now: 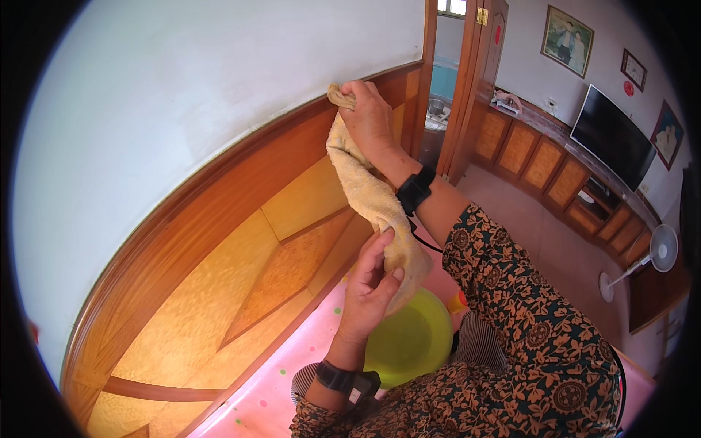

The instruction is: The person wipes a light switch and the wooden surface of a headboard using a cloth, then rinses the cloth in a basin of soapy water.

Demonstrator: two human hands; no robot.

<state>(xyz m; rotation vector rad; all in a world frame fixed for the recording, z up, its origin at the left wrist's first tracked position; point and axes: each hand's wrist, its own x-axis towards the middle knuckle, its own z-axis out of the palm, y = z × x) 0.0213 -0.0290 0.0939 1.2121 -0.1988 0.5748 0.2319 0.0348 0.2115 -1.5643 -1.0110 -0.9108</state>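
A beige terry cloth [358, 178] stretches between my two hands, partly twisted and bunched. Its upper end is gripped by my right hand [368, 115], raised against the top rail of the wood wall panelling [296, 148]. Lower down, my left hand [367, 290] has the cloth's hanging end between thumb and fingers. Beneath that end stands a green plastic basin [408, 339], partly hidden by my left hand and the cloth.
Pink dotted sheeting [279, 383] covers the surface under the basin. A yellow container with a red top [458, 301] stands beside it. Rightward are an open wooden door [476, 82], a low cabinet [536, 156], a television [613, 139] and a standing fan [662, 249].
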